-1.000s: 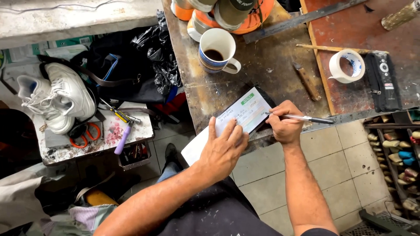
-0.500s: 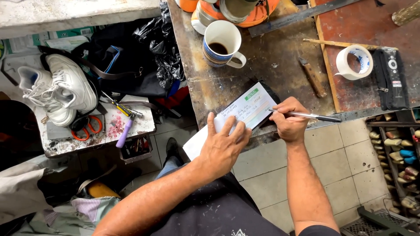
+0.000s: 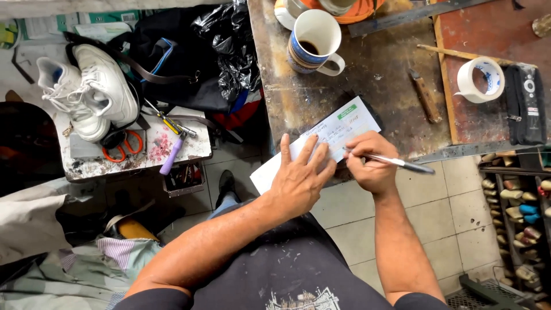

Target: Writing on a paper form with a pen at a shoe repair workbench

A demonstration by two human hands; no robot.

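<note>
A white paper slip (image 3: 336, 131) with a green corner mark lies at the near edge of the worn workbench (image 3: 379, 74). My left hand (image 3: 299, 178) lies flat on its lower part, fingers spread, pinning it down. My right hand (image 3: 372, 162) grips a silver pen (image 3: 399, 164) with the tip on the slip's right side. Part of the paper overhangs the bench edge toward me.
A striped mug (image 3: 313, 43) with coffee stands behind the slip. A knife with a wooden handle (image 3: 425, 95), a tape roll (image 3: 481, 80) and a black remote (image 3: 525, 103) lie to the right. White sneakers (image 3: 86, 92), orange scissors (image 3: 123, 146) and a hammer (image 3: 175, 150) sit on a low stool at left.
Both hands stay on the slip; the right hand with the pen has shifted slightly along the paper. The view has drifted a little.
</note>
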